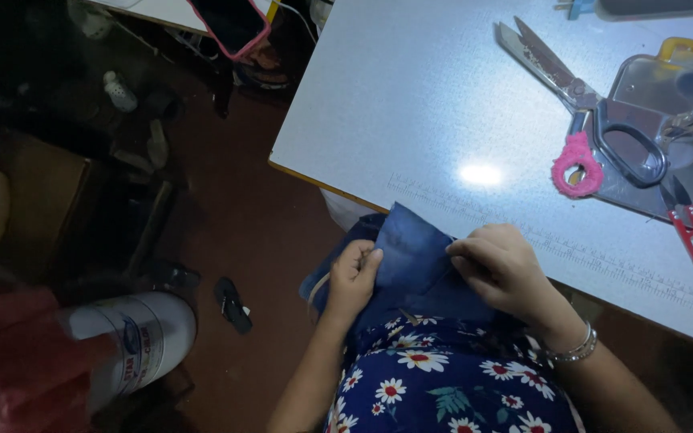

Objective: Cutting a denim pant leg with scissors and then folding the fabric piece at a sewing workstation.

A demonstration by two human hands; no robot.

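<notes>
White table (443,96) fills the upper right of the frame; large scissors (579,96) lie at its right. At lower centre, blue denim fabric (411,256) overhangs the table's near edge. Left hand (352,277) and right hand (503,269) have fingers apparently pinched on it.

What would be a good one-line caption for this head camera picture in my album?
Both hands, left hand and right hand, pinch blue cloth at a white table near scissors.
</notes>
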